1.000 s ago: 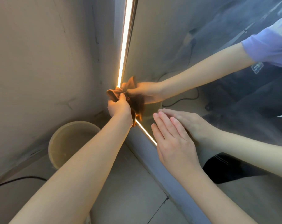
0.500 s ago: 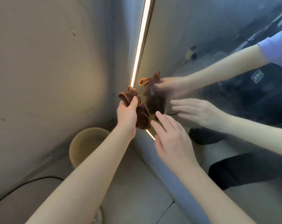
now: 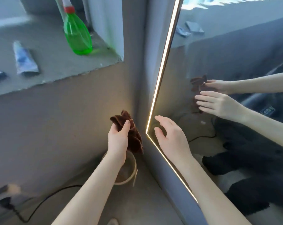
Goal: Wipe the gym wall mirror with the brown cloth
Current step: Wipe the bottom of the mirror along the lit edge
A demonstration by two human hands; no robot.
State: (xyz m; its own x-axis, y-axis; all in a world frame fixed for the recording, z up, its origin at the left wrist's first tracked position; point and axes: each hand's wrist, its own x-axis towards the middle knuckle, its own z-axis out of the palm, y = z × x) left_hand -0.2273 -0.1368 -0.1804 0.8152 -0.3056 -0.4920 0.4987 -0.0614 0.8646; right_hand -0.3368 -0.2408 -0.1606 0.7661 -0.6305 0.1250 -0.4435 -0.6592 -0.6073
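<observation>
Head view, the only one. The left hand (image 3: 118,140) has its fingers and thumb curled round the bunched dark-brown fabric cloth (image 3: 135,140), which hangs in loose folds off the hand's right side. The cloth is not on the glass. It sits in front of the grey wall corner, just left of the right hand, and directly over a pale round bucket (image 3: 127,173) below the left wrist. That placement looks deliberate, so that any drips fall into the bucket.

The right hand (image 3: 173,142) holds nothing, fingers spread and relaxed, hovering at the lower-left corner of the large frameless wall mirror (image 3: 202,54). Judging by the gap to its reflection, it is clear of the glass, probably poised to take or spread the cloth. The two hands are near each other but apart.

A glowing warm-white light strip (image 3: 163,65) edges the mirror between the hands and bends at the corner beside the right fingertips. Up and away from the left hand, a translucent green plastic spray bottle (image 3: 76,38) stands on the rough concrete ledge (image 3: 56,62), well out of reach.

My read is that the cloth needs opening out before it goes onto the glass.
</observation>
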